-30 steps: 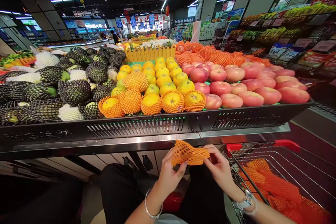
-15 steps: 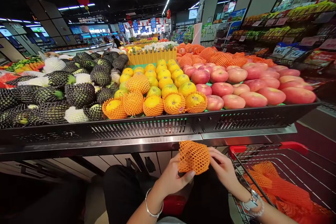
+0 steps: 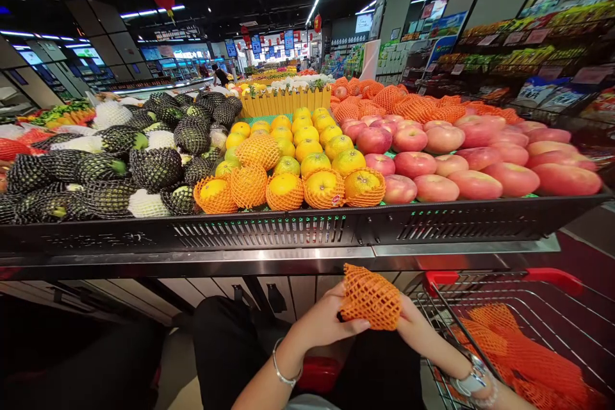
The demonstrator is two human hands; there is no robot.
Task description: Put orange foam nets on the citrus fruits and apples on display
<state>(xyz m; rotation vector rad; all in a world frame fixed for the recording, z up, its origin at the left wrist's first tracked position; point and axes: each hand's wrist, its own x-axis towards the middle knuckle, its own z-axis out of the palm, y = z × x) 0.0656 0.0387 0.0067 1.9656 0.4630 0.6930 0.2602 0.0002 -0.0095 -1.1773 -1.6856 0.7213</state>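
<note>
A supermarket — stacked apples (image 3: 432, 163), oranges (image 3: 307, 150), a shopping cart (image 3: 504, 307).

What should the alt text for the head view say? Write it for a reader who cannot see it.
Two bare hands, left hand and right hand, hold an orange foam net below a supermarket fruit stand. The stand carries oranges, some netted, and pink apples. A shopping cart at right holds more nets.
</note>
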